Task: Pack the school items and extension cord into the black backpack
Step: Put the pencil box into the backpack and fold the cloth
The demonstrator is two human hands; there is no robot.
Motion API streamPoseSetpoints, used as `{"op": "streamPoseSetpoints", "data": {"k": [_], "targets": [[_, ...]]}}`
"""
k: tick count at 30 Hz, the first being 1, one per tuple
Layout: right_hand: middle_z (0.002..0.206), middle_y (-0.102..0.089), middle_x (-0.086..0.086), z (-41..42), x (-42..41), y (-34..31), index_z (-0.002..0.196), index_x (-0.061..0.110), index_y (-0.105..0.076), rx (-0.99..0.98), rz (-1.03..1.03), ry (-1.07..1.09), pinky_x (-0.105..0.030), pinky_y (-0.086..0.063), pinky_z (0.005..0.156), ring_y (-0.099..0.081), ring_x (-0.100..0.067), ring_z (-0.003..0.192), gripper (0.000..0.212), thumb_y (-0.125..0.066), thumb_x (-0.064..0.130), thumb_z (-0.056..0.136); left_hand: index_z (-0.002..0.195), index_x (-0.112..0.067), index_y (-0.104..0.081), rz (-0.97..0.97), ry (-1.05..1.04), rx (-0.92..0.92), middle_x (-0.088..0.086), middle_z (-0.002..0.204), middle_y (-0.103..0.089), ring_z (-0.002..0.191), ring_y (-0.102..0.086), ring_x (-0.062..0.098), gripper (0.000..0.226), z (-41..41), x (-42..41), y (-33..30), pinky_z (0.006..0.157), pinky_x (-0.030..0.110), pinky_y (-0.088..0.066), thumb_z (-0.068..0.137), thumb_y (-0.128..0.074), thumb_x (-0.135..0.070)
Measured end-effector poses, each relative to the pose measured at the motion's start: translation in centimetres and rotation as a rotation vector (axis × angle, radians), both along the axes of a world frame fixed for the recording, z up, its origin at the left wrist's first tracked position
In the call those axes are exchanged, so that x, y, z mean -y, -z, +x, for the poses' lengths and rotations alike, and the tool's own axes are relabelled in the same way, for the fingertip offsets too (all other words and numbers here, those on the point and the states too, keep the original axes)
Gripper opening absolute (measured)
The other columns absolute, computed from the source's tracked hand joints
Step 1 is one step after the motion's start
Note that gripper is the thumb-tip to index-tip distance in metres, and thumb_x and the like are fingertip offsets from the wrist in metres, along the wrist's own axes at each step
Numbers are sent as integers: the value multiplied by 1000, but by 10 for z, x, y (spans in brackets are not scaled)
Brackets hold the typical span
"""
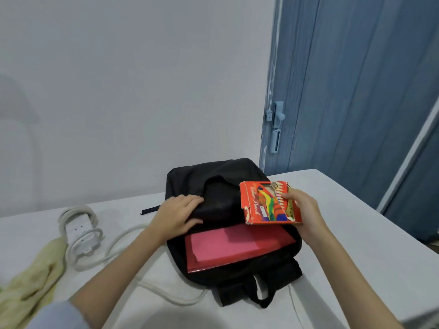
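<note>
The black backpack [221,186] lies flat on the white table, its main compartment open toward me. Inside it rest a pink book [221,243] and a red book [268,245]. My left hand [178,213] grips the backpack's upper flap and holds it back. My right hand [301,210] holds a worn red box of colour pencils [263,203] just above the opening's right side. The white extension cord [80,233] lies coiled at the left, its cable trailing under my left arm toward the backpack's straps.
A pale yellow cloth [31,281] lies at the table's [356,233] left front edge. A blue door [356,91] stands behind the table's right corner, and a white wall runs behind the backpack.
</note>
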State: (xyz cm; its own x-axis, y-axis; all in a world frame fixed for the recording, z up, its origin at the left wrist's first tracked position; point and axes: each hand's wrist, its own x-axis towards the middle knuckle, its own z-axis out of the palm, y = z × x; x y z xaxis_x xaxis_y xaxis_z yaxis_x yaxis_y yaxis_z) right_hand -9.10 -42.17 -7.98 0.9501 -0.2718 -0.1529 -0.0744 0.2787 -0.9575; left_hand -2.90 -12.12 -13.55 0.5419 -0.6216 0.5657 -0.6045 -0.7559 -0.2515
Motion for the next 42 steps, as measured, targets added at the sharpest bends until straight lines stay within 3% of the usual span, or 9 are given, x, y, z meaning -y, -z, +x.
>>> {"op": "streamPoseSetpoints", "data": {"k": [8,11,16,19,24,31,34,39,42], "targets": [[106,-64,-15,9,-22,19,113,13,-51,-217,-151,-328,-30,-56,60,-67,-25,80,32,-58,0,85,99,-21,-69,-714,-210,-165,0,90,-73,85,-66,21,24,26,20,-79,75,30,-48,82,-64,-37],[105,-58,-14,23,-51,23,116,15,-50,-167,-23,-309,-26,-54,47,-63,-21,73,36,-51,-8,88,97,-22,-71,-720,-175,-176,-3,90,-73,86,-66,16,21,28,23,-86,77,28,-47,79,-70,-32],[118,-45,-19,48,-105,22,139,8,-22,-155,131,-318,-52,-49,79,-60,-35,92,48,-40,-4,96,96,-24,-71,-679,-130,-180,-8,89,-73,85,-66,9,21,33,12,-92,76,25,-49,76,-73,-32],[112,-49,-18,57,-122,27,142,6,-13,-145,43,-450,-45,-50,79,-62,-36,96,54,-33,-9,94,97,-24,-72,-666,-116,-221,-9,91,-73,86,-65,7,31,36,6,-93,77,22,-48,73,-68,-42],[66,-56,-12,81,-134,44,125,0,-31,-128,-492,-407,-25,-45,30,-53,-11,31,48,-61,7,88,100,-26,-71,-651,-122,-241,-9,95,-73,90,-66,8,34,39,3,-88,81,24,-48,72,-67,-45],[62,-53,-4,90,-125,43,130,0,-43,-128,-673,-493,-17,-33,26,-44,-5,25,37,-48,15,96,102,-22,-71,-693,-134,-378,-4,102,-70,98,-62,10,36,34,-2,-84,90,28,-46,68,-80,-31],[60,-55,-2,73,-95,34,109,1,-61,-117,-682,-457,-18,-34,28,-45,-6,29,21,-47,9,95,125,-23,-55,-766,-126,-531,-3,123,-53,112,-46,6,75,23,-5,-75,98,16,-35,58,-88,-27],[60,-62,5,22,-64,8,76,19,-70,384,-845,-189,-17,-43,56,-56,-6,51,14,-63,15,87,142,-35,-12,-969,-133,-927,-3,119,-50,111,-50,10,110,-18,-5,-46,93,20,-42,63,-85,-13],[88,-64,11,7,-73,-11,89,23,-69,664,-1025,90,-20,-43,70,-54,-7,78,11,-58,23,88,123,-34,-50,-888,-107,-1018,-17,111,-59,108,-52,-5,53,-49,-9,-27,95,19,-39,77,-74,-22]]}}
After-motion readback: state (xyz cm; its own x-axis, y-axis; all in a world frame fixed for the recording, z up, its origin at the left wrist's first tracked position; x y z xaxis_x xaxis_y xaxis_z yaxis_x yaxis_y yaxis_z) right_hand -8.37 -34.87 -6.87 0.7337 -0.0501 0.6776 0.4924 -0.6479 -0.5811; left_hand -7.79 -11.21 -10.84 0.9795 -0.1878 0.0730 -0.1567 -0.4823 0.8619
